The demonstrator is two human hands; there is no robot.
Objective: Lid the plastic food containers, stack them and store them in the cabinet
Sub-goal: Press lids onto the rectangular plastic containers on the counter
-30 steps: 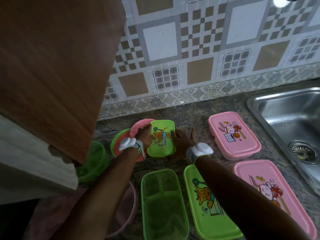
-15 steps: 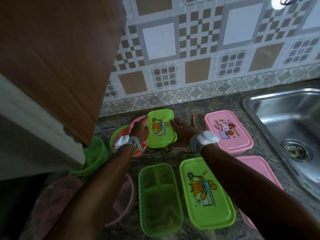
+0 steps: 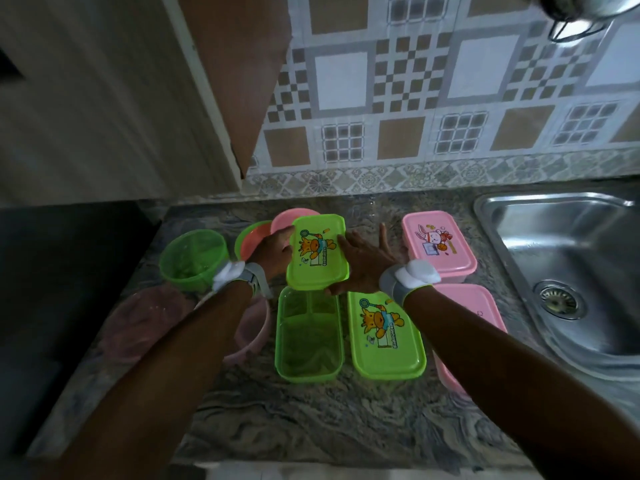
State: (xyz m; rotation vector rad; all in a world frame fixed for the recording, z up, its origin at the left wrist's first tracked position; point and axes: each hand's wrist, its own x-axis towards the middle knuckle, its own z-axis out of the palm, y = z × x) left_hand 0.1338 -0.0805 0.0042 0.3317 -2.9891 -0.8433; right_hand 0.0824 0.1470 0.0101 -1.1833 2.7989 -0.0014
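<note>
A small lidded green container with a giraffe print is held between my left hand on its left side and my right hand on its right side, raised just above the counter. Below it an open green container sits without a lid. Beside that lies a larger lidded green container. A lidded pink container with a rabbit print stands at the back right. Another pink lidded container is partly hidden under my right forearm.
A round green bowl stands at the left, with round green and pink lids behind my left hand. Pale pink round containers lie under my left forearm. A steel sink is at the right. An open brown cabinet door hangs overhead.
Both hands have lifted the small green container off the counter and brought it toward me. The camera has tilted up and back, showing more counter and cabinet.
</note>
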